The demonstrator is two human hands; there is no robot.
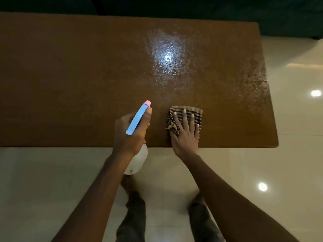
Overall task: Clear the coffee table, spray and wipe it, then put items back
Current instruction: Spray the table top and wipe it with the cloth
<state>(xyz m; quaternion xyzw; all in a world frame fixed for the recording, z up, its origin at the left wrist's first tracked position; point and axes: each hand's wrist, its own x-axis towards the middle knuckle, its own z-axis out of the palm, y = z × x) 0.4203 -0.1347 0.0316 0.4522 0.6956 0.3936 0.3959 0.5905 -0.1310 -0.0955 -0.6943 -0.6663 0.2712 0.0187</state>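
Note:
The brown coffee table (pixel 70 75) fills the upper half of the head view, its right part wet and shiny with spray droplets. My left hand (pixel 130 135) grips a spray bottle (pixel 137 119) with a blue head, pink nozzle tip and white body, held over the table's near edge with the nozzle pointing away from me. My right hand (pixel 185 135) presses flat, fingers spread, on a folded striped brown cloth (pixel 195 112) lying on the tabletop close to the near edge, just right of the bottle.
Glossy cream floor tiles (pixel 288 172) lie below and to the right of the table, with lamp reflections. My legs and feet (pixel 132 215) stand close to the near edge. A dark area lies beyond the table's far edge.

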